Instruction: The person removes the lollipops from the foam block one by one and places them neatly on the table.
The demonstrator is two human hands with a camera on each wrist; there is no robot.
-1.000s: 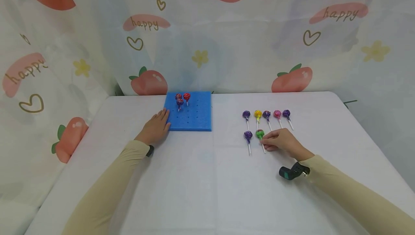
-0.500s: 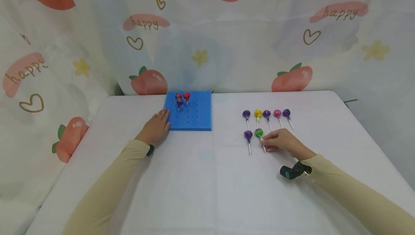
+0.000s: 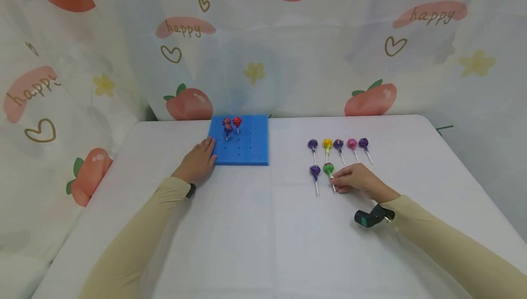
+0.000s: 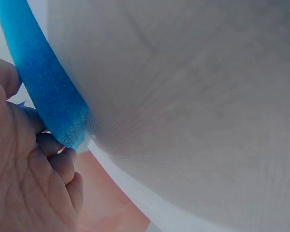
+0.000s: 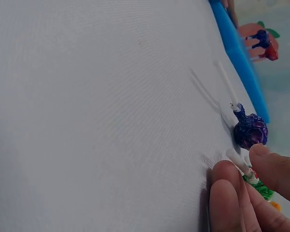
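My right hand (image 3: 357,181) pinches the white stick of a green lollipop (image 3: 328,169) between thumb and fingers. In the right wrist view the green wrapper (image 5: 265,190) is partly hidden behind the thumb. Left of it lies a purple lollipop (image 3: 314,171), apart from the fingers. My left hand (image 3: 197,160) rests with extended fingers against the left edge of a blue foam board (image 3: 255,153) dotted with small holes. The left wrist view has that hand (image 4: 29,169) touching the board's side (image 4: 53,82). Standing in the board's far left part are a red lollipop (image 3: 237,122) and two darker ones.
Behind the green lollipop, a row lies on the white tablecloth (image 3: 263,235): a yellow lollipop (image 3: 327,144), a pink one (image 3: 352,144) and several purple or dark ones. A patterned cloth (image 3: 288,70) hangs along the table's back edge.
The green lollipop's head has shifted slightly left and up in the right hand's pinch. The left hand and the board have stayed in place.
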